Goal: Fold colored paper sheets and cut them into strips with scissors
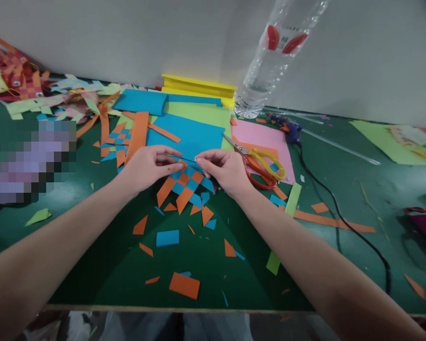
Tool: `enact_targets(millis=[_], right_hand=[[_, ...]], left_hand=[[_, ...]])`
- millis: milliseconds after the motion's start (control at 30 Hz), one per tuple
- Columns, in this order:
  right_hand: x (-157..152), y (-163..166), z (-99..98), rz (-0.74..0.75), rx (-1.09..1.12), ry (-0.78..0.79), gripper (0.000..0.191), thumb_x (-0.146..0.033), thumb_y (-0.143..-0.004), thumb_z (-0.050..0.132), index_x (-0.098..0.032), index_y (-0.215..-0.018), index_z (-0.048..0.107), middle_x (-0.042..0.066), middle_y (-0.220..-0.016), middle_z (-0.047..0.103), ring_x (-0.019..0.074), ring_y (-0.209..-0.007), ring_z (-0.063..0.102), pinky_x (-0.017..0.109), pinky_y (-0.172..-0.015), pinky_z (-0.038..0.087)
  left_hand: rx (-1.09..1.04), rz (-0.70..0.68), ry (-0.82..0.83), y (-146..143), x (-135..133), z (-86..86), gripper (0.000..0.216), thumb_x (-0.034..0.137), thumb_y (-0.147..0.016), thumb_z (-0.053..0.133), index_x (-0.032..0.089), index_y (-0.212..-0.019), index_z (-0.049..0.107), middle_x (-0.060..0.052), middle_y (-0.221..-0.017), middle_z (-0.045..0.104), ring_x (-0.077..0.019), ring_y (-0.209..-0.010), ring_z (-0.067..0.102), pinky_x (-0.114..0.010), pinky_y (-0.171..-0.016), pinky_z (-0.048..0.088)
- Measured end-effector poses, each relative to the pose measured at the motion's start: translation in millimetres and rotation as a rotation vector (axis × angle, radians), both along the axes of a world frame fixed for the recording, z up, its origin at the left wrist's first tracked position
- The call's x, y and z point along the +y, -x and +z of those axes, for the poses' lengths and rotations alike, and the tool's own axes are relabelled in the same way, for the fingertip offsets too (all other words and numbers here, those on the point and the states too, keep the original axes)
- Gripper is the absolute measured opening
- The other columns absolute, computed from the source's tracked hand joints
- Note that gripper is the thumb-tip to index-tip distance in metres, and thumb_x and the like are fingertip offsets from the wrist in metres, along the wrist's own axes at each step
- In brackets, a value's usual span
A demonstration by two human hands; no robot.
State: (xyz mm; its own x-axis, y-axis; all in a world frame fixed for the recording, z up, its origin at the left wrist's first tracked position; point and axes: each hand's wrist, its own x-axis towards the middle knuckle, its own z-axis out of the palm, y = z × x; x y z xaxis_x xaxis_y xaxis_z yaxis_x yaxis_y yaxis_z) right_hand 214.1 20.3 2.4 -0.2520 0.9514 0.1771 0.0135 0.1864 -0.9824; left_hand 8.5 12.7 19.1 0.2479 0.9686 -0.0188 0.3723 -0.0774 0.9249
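My left hand (152, 166) is closed, thumb and fingertips at the top edge of a woven orange-and-blue paper piece (183, 181) with loose strip ends fanning out below. My right hand (223, 169) pinches the end of a thin dark strand (189, 159) that runs across to the left fingertips; whether it is string or a narrow paper sliver I cannot tell. Just right of my right hand lie scissors (262, 166) with yellow and red handles. Behind my left hand lies another woven orange-and-blue piece (118, 138), partly under an orange paper strip (138, 135).
Blue paper sheets (188, 130) lie behind my hands. A clear plastic bottle (270, 61) stands behind them. A glue gun (286, 125) trails a black cord (323, 187) to the right. Paper scraps (184, 285) litter the front; finished-looking woven paper figures (17, 73) sit back left.
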Motion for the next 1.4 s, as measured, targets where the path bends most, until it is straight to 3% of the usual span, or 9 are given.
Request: enact_targets(millis=[133,300,633,1100,1400], right_hand=[[-1.7,2.4,2.2,-0.004,-0.054,-0.027,0.019,-0.035,-0.073,0.074,-0.018,-0.078,0.072,-0.004,-0.056,0.061,0.0068,-0.045,0.045,0.024,-0.047,0.041],[-3.3,4.4,-2.7,0.004,-0.168,-0.104,0.019,-0.035,-0.078,0.070,-0.017,-0.079,0.073,0.001,-0.065,0.067,0.0098,-0.054,0.053,0.025,-0.051,0.044],[-8.3,7.1,-9.2,-0.078,-0.415,-0.371,0.013,-0.026,-0.081,0.063,-0.019,-0.082,0.074,0.000,-0.065,0.068,0.0115,-0.058,0.058,0.025,-0.058,0.047],[-9.7,8.2,-10.0,-0.110,-0.499,-0.449,0.014,-0.025,-0.083,0.062,-0.019,-0.084,0.074,0.000,-0.067,0.069,0.0112,-0.058,0.059,0.024,-0.058,0.047],[-10.2,6.7,-9.5,-0.091,-0.576,-0.518,0.015,-0.023,-0.085,0.061,-0.019,-0.084,0.075,0.001,-0.068,0.068,0.0113,-0.060,0.060,0.023,-0.058,0.045]], left_hand=[[0.092,0.005,-0.064,-4.7,-4.2,-2.0,0.029,0.046,-0.076,0.075,0.022,-0.091,0.071,-0.003,-0.082,0.077,-0.0251,-0.082,0.074,-0.034,-0.074,0.058],[0.179,0.005,-0.172,-6.1,-4.4,-2.3,0.028,0.048,-0.082,0.067,0.022,-0.088,0.076,-0.004,-0.088,0.078,-0.0246,-0.083,0.073,-0.035,-0.079,0.057],[0.243,0.029,-0.153,-7.1,-6.2,-0.5,0.028,0.042,-0.084,0.063,0.021,-0.094,0.078,-0.004,-0.096,0.078,-0.0241,-0.089,0.073,-0.030,-0.080,0.058],[0.209,-0.009,-0.165,-5.9,-4.6,-1.8,0.026,0.038,-0.085,0.063,0.020,-0.096,0.077,-0.004,-0.097,0.078,-0.0243,-0.091,0.073,-0.030,-0.079,0.058],[0.259,-0.051,-0.181,-5.3,-4.3,-2.4,0.035,0.038,-0.087,0.061,0.020,-0.115,0.071,-0.003,-0.082,0.078,-0.0234,-0.078,0.073,-0.032,-0.072,0.055]])
